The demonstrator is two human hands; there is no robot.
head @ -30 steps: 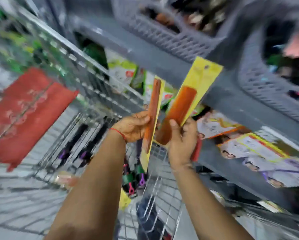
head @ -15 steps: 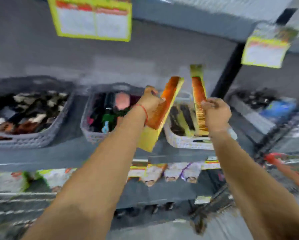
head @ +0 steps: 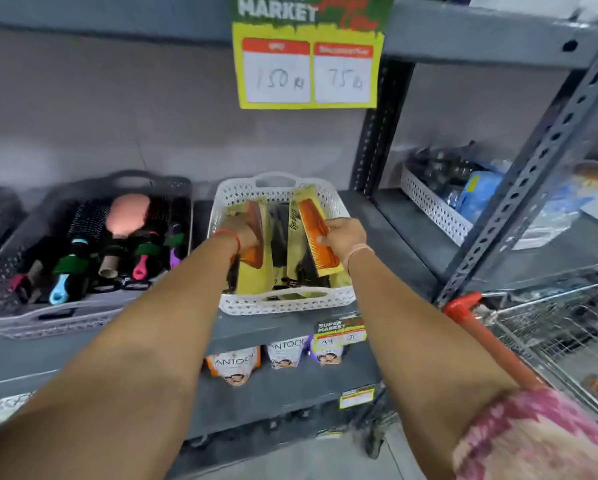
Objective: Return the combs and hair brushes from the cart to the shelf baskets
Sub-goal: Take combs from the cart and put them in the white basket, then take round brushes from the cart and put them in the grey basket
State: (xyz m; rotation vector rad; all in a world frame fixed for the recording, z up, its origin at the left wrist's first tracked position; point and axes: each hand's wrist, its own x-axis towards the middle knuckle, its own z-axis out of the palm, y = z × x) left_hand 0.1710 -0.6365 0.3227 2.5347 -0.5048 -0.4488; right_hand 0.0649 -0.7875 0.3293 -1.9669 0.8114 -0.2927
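Both hands over white basket (head: 283, 304): left hand (head: 243, 233) and right hand (head: 346, 235) each grip a carded comb, unreleased; cart (head: 564, 327) at 3 o'clock.

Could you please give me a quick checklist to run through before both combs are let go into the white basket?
1. Left hand grips its orange comb: ok.
2. Right hand grips the carded comb: ok.
3. Both combs over the white basket, not the grey brush basket: ok.
4. Combs resting on the contents: cannot tell.
5. Room inside the basket: ok, though crowded.
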